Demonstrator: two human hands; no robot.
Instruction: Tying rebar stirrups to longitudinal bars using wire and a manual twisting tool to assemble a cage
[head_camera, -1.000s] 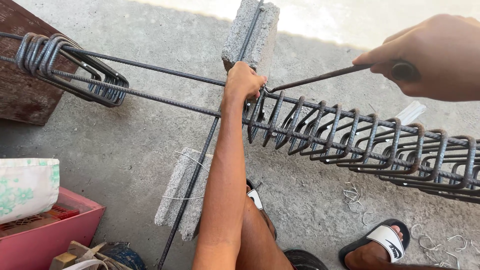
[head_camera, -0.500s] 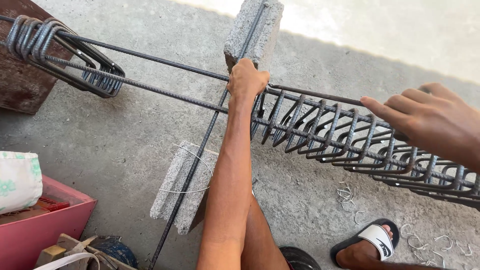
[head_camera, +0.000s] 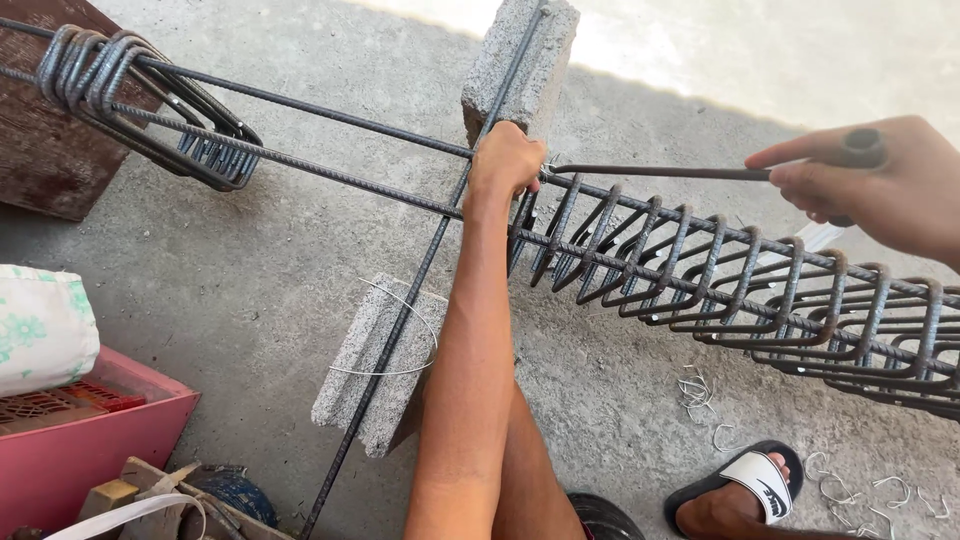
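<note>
Outdoor slab: rough grey concrete floor (head_camera: 250, 270), sunlit strip along the top edge. Reddish wooden block (head_camera: 50, 150) top left, pink crate (head_camera: 110, 440) bottom left with a pale floral bag (head_camera: 40, 325) on it. Two grey concrete blocks (head_camera: 520, 60) lie in line, one at top centre, one lower left of centre, with a thin straight bar (head_camera: 400, 330) lying along them.

Rebar cage: long ribbed bars (head_camera: 330, 112) run from top left to right edge, crossing above the thin bar. Dark steel stirrups (head_camera: 720, 290) packed in a leaning row on the right half; a second tight bundle of stirrups (head_camera: 130, 100) hangs near the wooden block.

Left hand (head_camera: 505, 160) is fisted around the upper bar at the first stirrup, right by the top block. Right hand (head_camera: 880, 180) is closed on the handle of a hook tool (head_camera: 650, 172); its tip meets the bar just beside the left hand.

Small stuff: bent tie wire loop (head_camera: 395, 340) on the lower block, loose wire pieces (head_camera: 700, 395) on the floor, black-and-white sandal (head_camera: 750, 485) bottom right.
</note>
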